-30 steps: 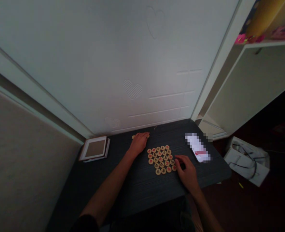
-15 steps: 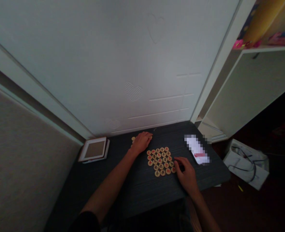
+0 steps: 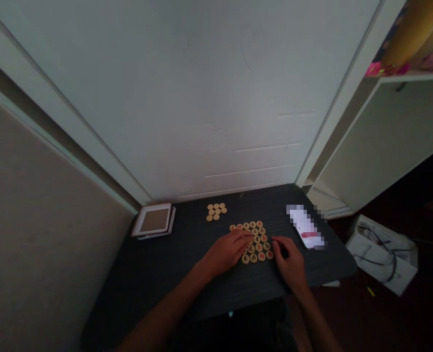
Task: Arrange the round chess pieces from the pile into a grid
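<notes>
A cluster of round wooden game discs (image 3: 257, 238) with red and dark marks lies face up on the dark table (image 3: 187, 274). My left hand (image 3: 227, 251) rests on the cluster's left side, fingers curled over some discs. My right hand (image 3: 289, 259) sits at the cluster's right edge, fingers bent with the tips touching the table beside the discs. Whether either hand grips a disc is hidden. A small separate group of plain blank-faced discs (image 3: 216, 211) lies farther back, near the wall.
A white-framed square box (image 3: 153, 221) sits at the table's back left. A blurred white object with a red mark (image 3: 306, 229) lies at the right. A white shelf unit (image 3: 377, 137) and a white bag (image 3: 383, 254) on the floor stand to the right.
My left hand left the far group of blank discs and came back onto the left side of the marked cluster. My right hand barely moved. The camera shifted slightly.
</notes>
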Available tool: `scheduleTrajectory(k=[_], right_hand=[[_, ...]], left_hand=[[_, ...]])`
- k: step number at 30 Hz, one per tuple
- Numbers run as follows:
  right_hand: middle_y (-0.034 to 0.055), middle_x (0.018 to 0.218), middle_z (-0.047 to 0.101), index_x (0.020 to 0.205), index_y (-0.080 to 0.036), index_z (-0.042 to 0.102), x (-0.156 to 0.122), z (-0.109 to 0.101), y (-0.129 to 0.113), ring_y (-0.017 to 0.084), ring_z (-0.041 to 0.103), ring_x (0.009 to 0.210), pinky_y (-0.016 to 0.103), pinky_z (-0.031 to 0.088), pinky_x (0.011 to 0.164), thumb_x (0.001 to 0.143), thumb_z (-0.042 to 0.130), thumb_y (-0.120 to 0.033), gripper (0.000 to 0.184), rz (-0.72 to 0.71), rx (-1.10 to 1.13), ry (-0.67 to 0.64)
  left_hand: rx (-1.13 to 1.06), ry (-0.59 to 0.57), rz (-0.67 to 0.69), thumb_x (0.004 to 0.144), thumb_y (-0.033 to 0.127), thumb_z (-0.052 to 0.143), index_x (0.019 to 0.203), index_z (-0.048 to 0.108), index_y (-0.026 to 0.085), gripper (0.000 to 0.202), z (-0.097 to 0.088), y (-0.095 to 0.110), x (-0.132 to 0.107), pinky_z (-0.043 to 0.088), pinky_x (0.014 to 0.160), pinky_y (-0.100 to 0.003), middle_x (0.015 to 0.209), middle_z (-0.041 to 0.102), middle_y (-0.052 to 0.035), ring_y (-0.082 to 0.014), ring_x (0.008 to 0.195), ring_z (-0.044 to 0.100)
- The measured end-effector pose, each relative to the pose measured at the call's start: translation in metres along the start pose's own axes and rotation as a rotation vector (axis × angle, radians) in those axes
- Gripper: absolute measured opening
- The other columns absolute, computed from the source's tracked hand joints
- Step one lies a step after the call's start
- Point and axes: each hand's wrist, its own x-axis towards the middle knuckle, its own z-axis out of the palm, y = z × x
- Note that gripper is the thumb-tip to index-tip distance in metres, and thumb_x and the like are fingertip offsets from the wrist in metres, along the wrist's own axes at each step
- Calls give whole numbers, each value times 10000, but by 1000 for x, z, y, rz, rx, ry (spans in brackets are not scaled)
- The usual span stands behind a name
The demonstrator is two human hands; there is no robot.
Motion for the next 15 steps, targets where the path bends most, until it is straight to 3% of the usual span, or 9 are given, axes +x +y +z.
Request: scheduleTrajectory(k=[4, 8, 15], right_hand=[[100, 1016, 726, 1070, -220, 714, -2, -1, -5, 255, 688, 946, 433, 565, 872, 970, 544, -367, 247, -58, -6, 21], [99, 1040, 725, 1083, -240, 719, -12, 2, -21, 259, 689, 973, 443, 573, 883, 969, 542, -330, 230, -122, 14, -12], [72, 1104, 725, 1163, -279, 690, -34, 31, -69, 243, 681, 1057, 434, 567, 957, 957, 543, -216, 261, -264, 107, -186]], left_hand=[[-55, 26, -55, 1005, 160, 483, 1300, 616, 269, 342, 1, 13, -29, 510, 1080, -426, 1317, 660, -64, -219, 1236, 610], [-183, 143, -159, 1007, 192, 504, 1258, 652, 268, 302, 3, 15, -53, 535, 1053, -427, 1282, 681, -68, -219, 1190, 640], [-439, 345, -432, 991, 301, 565, 1136, 736, 261, 228, 18, 7, -74, 569, 1004, -398, 1163, 752, -49, -214, 1087, 705]])
